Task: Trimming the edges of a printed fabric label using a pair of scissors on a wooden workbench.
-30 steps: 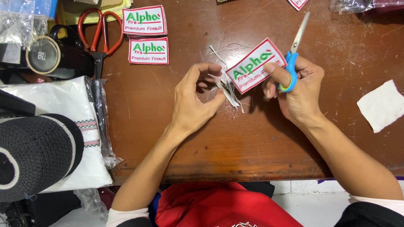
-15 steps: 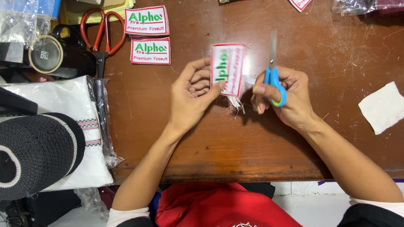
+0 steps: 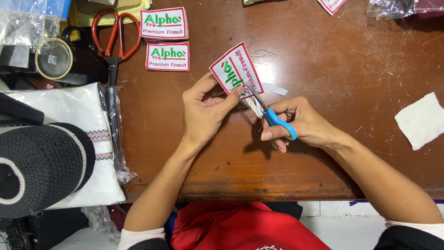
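- Pinching the embroidered patch [image 3: 236, 69], your left hand [image 3: 203, 111] holds it tilted above the wooden table [image 3: 323, 55].
- Your right hand [image 3: 300, 122] grips the blue-handled scissors [image 3: 273, 115], whose blades meet the patch's lower edge.
- Red-handled shears [image 3: 113, 39] and two flat patches [image 3: 165, 39] lie up left; a white fabric scrap [image 3: 421, 120] lies far right.

We see bright, even overhead light, sharp focus, glare on the wooden table [image 3: 323, 55], and soft shadows beneath both hands.
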